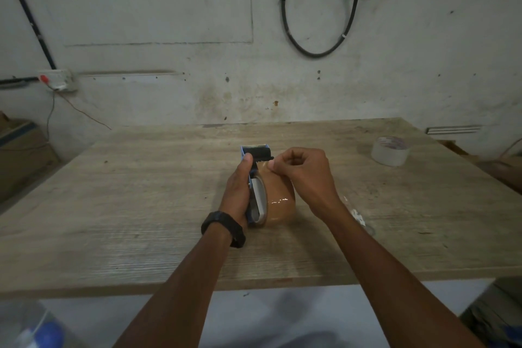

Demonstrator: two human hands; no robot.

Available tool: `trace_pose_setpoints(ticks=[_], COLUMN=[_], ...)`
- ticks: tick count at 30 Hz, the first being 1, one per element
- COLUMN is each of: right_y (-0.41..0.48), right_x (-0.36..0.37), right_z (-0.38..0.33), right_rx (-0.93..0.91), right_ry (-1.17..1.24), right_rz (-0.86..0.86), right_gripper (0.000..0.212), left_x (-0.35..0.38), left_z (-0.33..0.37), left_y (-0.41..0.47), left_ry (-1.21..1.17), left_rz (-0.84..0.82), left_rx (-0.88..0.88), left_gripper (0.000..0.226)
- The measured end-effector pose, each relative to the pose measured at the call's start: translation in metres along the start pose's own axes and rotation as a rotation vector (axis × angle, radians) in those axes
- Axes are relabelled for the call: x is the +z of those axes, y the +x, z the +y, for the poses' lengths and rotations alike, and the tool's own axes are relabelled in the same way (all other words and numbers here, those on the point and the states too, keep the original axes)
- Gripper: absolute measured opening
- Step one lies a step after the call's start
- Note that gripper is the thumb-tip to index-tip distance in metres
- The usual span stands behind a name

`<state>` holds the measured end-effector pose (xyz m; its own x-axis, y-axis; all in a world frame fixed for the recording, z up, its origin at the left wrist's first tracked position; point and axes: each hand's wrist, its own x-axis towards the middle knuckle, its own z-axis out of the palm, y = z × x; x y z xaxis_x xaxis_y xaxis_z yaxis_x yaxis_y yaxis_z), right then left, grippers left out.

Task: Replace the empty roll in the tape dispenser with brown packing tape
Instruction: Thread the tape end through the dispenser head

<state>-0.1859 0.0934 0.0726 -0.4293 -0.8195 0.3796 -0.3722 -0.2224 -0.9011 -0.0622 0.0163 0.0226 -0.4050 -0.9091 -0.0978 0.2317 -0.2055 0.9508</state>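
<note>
Head view, the only one here. Blue-framed handheld tape dispenser (255, 155) with a black cutter end held up just over the middle of the worn wooden table (141, 206), glossy brown packing tape roll (279, 203) already sitting on its hub. Left hand (240, 186) wrapped around the frame side, thumb up by the black front end, black watch (224, 227) on the wrist. Right hand (303, 172) curled with fingertips pinched on what looks like the loose tape end, right at the top of the roll near the cutter.

Looks like the threading step, so most of the job done. Best bet: keep the left grip firm so the roll can't spin off, pull the free end straight and flat, sticky side down, through the gap and up to the teeth. Easy to wrinkle or have it fold back on itself. Can't tell whether the end is really peeled free yet.

Around: a pale, nearly clear roll (391, 151) well apart at the far right of the table, some crumpled clear film (357, 215) just behind the right forearm. Nothing blocking the hands.
</note>
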Motion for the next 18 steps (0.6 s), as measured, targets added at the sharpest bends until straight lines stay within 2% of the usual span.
trace_pose_setpoints(ticks=[2,6,8,14,18], right_y=[0.002,0.007,0.009,0.016,0.017], right_x=[0.0,0.002,0.002,0.004,-0.002], right_z=[-0.001,-0.004,-0.006,-0.008,-0.008], right_rx=[0.047,0.124,0.161,0.257,0.287], right_ry=[0.024,0.05,0.073,0.079,0.138], right_rz=[-0.001,-0.009,-0.021,-0.091,-0.139], right_gripper=[0.009,0.013,0.015,0.006,0.015], left_x=[-0.001,-0.004,-0.003,-0.005,-0.006], left_z=[-0.002,-0.004,-0.003,-0.002,-0.002], left_y=[0.001,0.002,0.001,0.002,0.001], left_ry=[-0.015,-0.028,-0.029,-0.056,-0.069], left_rz=[0.009,0.01,0.005,-0.022,-0.052], left_rx=[0.021,0.034,0.037,0.055,0.065], left_gripper=[0.07,0.062,0.067,0.079,0.08])
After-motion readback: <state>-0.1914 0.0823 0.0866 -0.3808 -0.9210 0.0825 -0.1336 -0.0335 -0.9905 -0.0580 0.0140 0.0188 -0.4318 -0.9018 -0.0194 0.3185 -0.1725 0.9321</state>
